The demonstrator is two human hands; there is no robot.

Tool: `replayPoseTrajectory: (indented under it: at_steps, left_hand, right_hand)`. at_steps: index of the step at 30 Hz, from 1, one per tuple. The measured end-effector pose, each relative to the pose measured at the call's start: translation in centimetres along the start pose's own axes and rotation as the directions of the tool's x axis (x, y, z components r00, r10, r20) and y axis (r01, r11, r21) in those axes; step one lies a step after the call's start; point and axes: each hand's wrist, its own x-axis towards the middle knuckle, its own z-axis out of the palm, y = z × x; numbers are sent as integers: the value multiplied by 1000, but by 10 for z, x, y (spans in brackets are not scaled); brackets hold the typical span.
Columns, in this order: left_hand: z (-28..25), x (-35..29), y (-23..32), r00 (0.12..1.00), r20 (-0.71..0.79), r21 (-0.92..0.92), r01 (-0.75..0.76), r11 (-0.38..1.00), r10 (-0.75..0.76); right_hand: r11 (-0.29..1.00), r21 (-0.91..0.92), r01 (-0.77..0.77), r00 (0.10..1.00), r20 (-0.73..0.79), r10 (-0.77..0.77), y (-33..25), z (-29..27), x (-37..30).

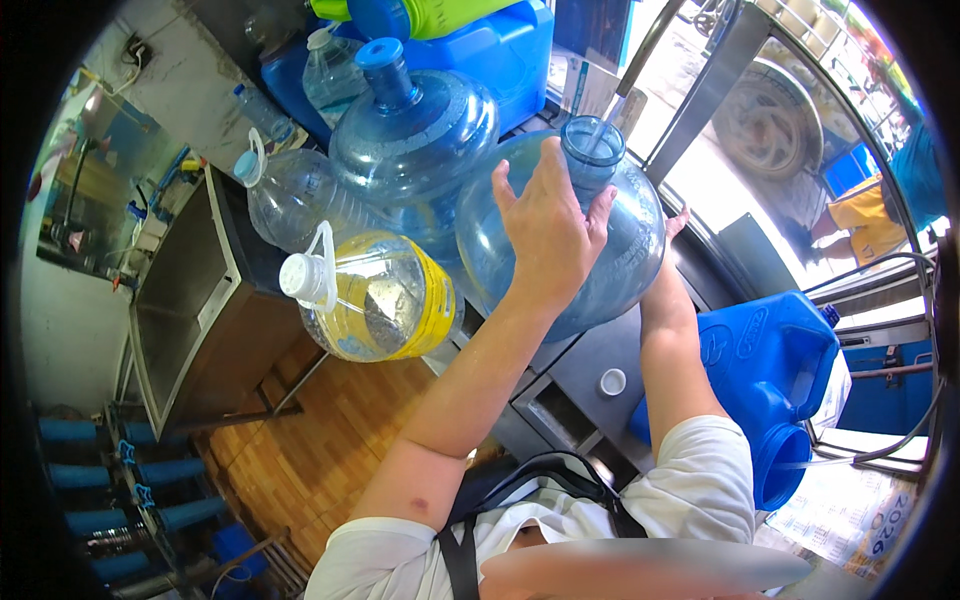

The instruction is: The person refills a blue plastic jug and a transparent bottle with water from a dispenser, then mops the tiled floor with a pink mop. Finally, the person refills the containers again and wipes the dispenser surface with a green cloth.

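A person looks down at a steel counter (590, 360) crowded with water containers. Their left hand (548, 225) is wrapped around the neck of a large round blue water jug (610, 260) lying tilted on the counter, fingers curled up to its open mouth, where a thin tube (640, 55) seems to enter. The right hand (678, 222) is mostly hidden behind the jug's far side; only fingertips show, seemingly pressed flat against it, though the grip cannot be told for sure. Just left of this jug stands a second big blue jug with a cap (415, 125), then a clear bottle with a looped handle (290, 195) and a yellow-labelled bottle with a white cap (375, 295). A blue jerrycan (775, 370) lies on its side at the right. The jug appears to be steadied or turned at the tube; any further move would need both hands bracing its heavy, rounded body
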Motion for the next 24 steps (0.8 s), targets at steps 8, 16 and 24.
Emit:
replayPoseTrajectory:
  at_steps: [8,16,24]
  left_hand:
    - [-1,0,0,999,22,-10,26,1000,-26]
    - [-1,-1,0,997,26,-44,73,996,-72]
    - [0,2,-5,978,-30,-280,189,941,-205]
  right_hand:
    - [1000,6,1,1000,20,-1,-8,5,0]
    - [998,64,11,999,44,-13,-16,6,16]
    - [998,54,20,1000,8,-20,-16,6,16]
